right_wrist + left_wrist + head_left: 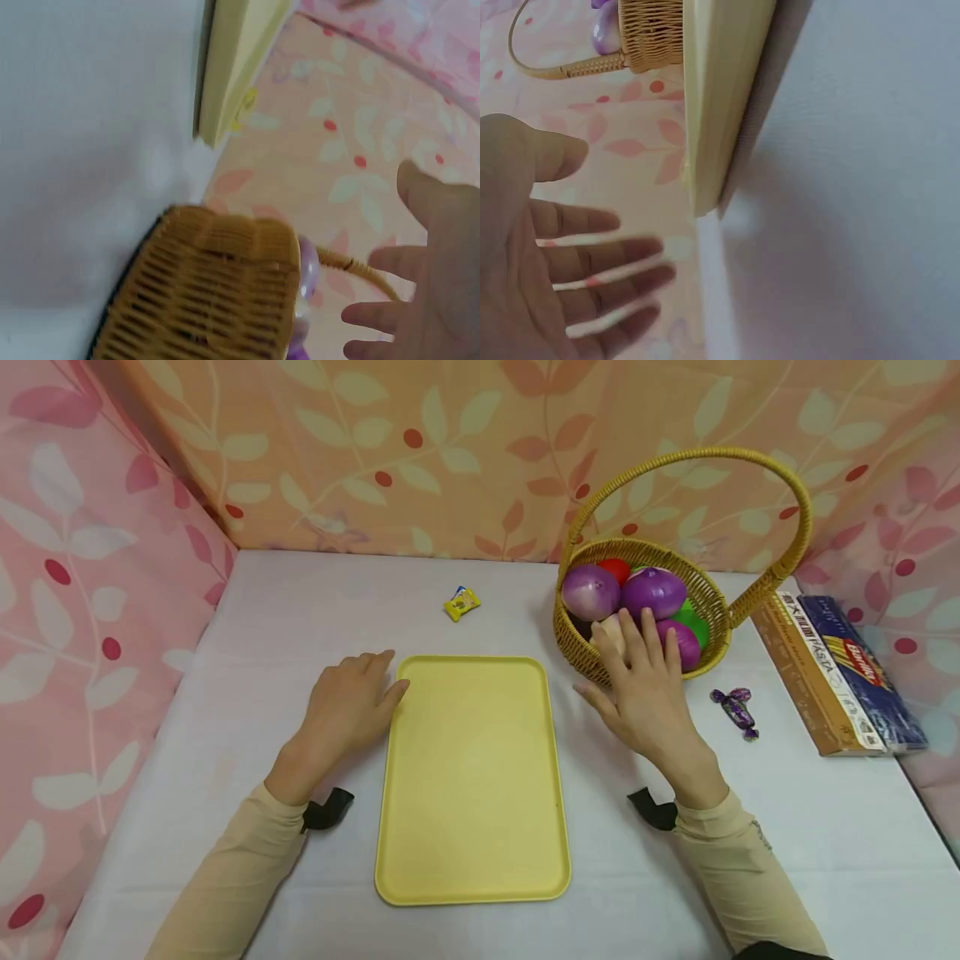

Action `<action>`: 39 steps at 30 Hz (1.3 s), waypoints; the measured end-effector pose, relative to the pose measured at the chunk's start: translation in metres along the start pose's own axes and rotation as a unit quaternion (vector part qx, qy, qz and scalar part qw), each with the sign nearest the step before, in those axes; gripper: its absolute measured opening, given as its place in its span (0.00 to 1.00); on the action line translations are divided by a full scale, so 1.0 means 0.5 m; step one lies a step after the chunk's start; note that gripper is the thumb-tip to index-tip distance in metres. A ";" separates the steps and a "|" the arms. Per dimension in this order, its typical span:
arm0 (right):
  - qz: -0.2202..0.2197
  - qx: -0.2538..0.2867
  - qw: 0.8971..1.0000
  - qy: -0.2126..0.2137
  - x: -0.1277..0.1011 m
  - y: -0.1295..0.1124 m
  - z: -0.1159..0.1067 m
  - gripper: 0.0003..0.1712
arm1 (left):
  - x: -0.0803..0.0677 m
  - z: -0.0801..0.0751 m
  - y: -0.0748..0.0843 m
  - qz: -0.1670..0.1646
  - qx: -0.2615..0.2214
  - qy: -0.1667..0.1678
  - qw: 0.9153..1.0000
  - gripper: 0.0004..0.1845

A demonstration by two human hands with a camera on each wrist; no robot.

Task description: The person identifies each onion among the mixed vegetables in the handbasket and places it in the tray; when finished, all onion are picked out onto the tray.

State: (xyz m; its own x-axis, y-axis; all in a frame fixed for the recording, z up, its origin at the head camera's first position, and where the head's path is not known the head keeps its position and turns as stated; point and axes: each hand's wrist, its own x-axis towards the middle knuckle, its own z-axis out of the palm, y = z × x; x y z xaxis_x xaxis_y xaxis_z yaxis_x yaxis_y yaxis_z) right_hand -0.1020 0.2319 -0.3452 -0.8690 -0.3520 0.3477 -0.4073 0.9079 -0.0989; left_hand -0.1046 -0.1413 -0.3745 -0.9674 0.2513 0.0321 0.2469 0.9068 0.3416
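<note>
Looking down, I see the yellow tray (472,781) lying nearest me on the white table (225,635). My left hand (347,710) rests flat beside its left edge, fingers relaxed and empty. My right hand (643,693) reaches, fingers straight and spread, over the wicker basket (716,610) (purple onions (654,592) inside), holding nothing.

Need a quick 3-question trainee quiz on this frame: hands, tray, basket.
1. True or false: the yellow tray carries a purple onion.
2. Which hand is over the wicker basket? A) left hand B) right hand
3. Fill in: the purple-wrapped candy lies between the basket and the ____ boxes.

Key: 1 false, the tray is bare; 2 B; 3 pasta.
</note>
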 end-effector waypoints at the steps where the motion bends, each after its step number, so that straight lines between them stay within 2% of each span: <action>1: 0.004 0.002 1.000 0.022 0.002 0.007 -0.004 0.42 | 0.002 0.001 -0.001 -0.002 -0.028 0.001 1.000 0.28; 4: 0.027 0.015 0.996 0.087 0.008 0.034 -0.014 0.39 | 0.007 0.006 -0.011 -0.018 -0.112 -0.008 0.994 0.21; 6: 0.055 0.026 0.992 0.113 0.009 0.057 -0.022 0.37 | 0.011 0.010 -0.020 -0.033 -0.152 -0.023 0.988 0.17; 8: 0.089 0.040 0.988 0.120 0.009 0.080 -0.028 0.36 | 0.014 0.014 -0.029 -0.047 -0.174 -0.046 0.983 0.15; 10: 0.121 0.045 0.986 0.106 0.008 0.100 -0.032 0.37 | 0.016 0.019 -0.039 -0.058 -0.186 -0.072 0.978 0.15; 14: 0.162 0.039 0.985 0.044 0.006 0.123 -0.034 0.40 | 0.020 0.029 -0.052 -0.057 -0.188 -0.100 0.975 0.15; 17: 0.175 0.034 0.984 0.003 0.005 0.130 -0.034 0.42 | 0.024 0.037 -0.056 -0.047 -0.183 -0.095 0.977 0.13; 22: 0.195 0.034 0.979 -0.040 0.004 0.134 -0.034 0.48 | 0.025 0.045 -0.054 -0.035 -0.174 -0.086 0.980 0.09; 26: 0.205 0.029 0.976 -0.069 0.005 0.135 -0.037 0.48 | 0.025 0.045 -0.052 -0.030 -0.168 -0.079 0.982 0.09; 34: 0.200 0.044 0.977 -0.058 0.008 0.136 -0.039 0.41 | 0.025 0.046 -0.052 -0.027 -0.167 -0.065 0.983 0.08; 39: 0.208 0.049 0.977 -0.022 0.004 0.126 -0.051 0.39 | 0.024 0.048 -0.052 -0.021 -0.167 -0.066 0.984 0.08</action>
State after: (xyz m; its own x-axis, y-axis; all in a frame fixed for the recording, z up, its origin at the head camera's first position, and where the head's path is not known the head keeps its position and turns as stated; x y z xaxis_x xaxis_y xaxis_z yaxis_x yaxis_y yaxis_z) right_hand -0.1223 0.2944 -0.3273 -0.9753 0.0309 0.2185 -0.0400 0.9490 -0.3128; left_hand -0.1213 -0.1539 -0.4055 -0.9552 0.2772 -0.1032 0.1529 0.7613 0.6301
